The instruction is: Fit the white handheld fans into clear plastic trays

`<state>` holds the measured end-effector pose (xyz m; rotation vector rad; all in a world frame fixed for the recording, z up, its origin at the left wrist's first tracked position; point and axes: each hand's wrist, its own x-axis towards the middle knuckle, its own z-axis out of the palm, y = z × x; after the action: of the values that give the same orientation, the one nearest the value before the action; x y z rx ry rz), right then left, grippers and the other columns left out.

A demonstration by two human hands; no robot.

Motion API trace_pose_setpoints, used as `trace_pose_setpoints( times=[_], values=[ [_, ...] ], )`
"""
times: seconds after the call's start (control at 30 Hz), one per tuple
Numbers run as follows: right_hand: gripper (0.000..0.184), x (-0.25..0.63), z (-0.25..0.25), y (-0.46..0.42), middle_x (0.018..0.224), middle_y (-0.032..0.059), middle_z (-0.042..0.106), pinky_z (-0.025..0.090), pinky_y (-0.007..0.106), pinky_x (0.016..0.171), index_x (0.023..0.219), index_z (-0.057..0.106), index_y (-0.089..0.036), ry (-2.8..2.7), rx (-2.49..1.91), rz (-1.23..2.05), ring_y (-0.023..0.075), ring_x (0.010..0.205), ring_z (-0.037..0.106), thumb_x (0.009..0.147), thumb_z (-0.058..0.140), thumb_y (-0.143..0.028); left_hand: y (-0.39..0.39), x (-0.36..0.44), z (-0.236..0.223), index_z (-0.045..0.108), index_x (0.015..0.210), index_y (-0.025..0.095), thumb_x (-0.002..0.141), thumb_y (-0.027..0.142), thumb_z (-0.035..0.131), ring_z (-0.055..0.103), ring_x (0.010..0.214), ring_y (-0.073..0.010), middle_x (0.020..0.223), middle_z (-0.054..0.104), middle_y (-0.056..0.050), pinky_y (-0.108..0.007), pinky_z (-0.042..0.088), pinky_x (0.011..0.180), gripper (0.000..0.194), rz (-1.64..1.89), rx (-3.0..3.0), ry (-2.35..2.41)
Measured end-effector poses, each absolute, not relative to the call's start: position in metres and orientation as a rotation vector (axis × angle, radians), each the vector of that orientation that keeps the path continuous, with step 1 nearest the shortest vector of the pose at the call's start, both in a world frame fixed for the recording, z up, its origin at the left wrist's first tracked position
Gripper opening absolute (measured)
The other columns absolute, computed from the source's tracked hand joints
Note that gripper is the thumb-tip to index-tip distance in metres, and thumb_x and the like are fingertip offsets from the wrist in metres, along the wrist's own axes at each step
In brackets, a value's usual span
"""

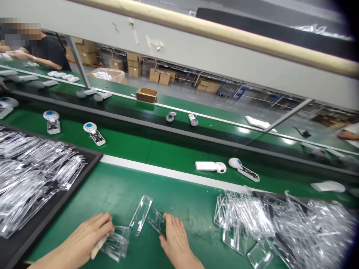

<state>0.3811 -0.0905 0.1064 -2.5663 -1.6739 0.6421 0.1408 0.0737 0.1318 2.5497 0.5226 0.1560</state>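
Observation:
My left hand (97, 233) is closed round several clear plastic frames (119, 243), low at the centre left. A pale beige edge shows under its fingers; I cannot make out whether it is a finger cover or a cloth. One more clear plastic frame (141, 215) lies flat on the green work surface (179, 190), between and beyond my hands. Another clear plastic piece (157, 222) is at the fingers of my right hand (175, 239), apparently gripped between thumb and forefinger.
At the left stands a black tray (84, 173) heaped with clear frames; a loose pile (246, 213) lies at the right. Beyond a white strip (168, 173), white devices (207, 166) sit on a green belt. A rail (196, 26) crosses above. A co-worker (52, 52) sits far left.

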Motion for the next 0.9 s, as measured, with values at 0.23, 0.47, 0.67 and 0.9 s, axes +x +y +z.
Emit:
trace_pose_setpoints(
  times=[0.23,0.47,0.67,0.9],
  values=[
    [0.053,0.381,0.139,-0.041,0.114,0.0155,0.054,0.040,0.048,0.089,0.127,0.043,-0.010,-2.105,-2.201,0.547,0.0303,0.102,0.048,0.074,0.048,-0.015,0.068,0.133,0.136,0.055,0.078,0.023,0.087,0.018,0.037,0.052,0.071,-0.0151,0.082,0.055,-0.003,-0.022,0.042,0.066,0.021,0.259,2.479,0.641],
    [0.070,0.385,0.127,-0.010,0.141,0.0151,0.036,0.019,0.048,0.108,0.135,0.029,-0.008,-2.724,-1.598,0.470,0.0297,0.132,0.022,0.073,0.060,-0.022,0.061,0.132,0.144,0.056,0.076,0.023,0.089,0.028,0.035,0.055,0.071,-0.0147,0.080,0.057,-0.003,-0.021,0.043,0.065,0.025,0.222,2.306,0.755],
    [0.065,0.385,0.122,-0.009,0.119,0.0188,0.052,0.019,0.053,0.106,0.128,0.037,-0.004,-2.803,-1.585,0.365,0.0305,0.111,0.043,0.070,0.061,-0.022,0.082,0.138,0.157,0.054,0.088,0.023,0.089,0.034,0.035,0.059,0.077,-0.0165,0.088,0.061,-0.003,-0.025,0.043,0.074,0.022,-0.082,2.083,0.967],
    [0.068,0.410,0.112,-0.058,0.132,0.0169,0.041,0.021,0.046,0.108,0.137,0.029,-0.008,-2.336,-1.969,0.700,0.0321,0.125,0.031,0.076,0.048,-0.031,0.103,0.191,0.138,0.053,0.093,0.023,0.075,0.015,0.040,0.055,0.067,-0.0180,0.071,0.061,0.000,-0.026,0.037,0.063,0.024,-0.249,2.038,0.941]
  ],
)
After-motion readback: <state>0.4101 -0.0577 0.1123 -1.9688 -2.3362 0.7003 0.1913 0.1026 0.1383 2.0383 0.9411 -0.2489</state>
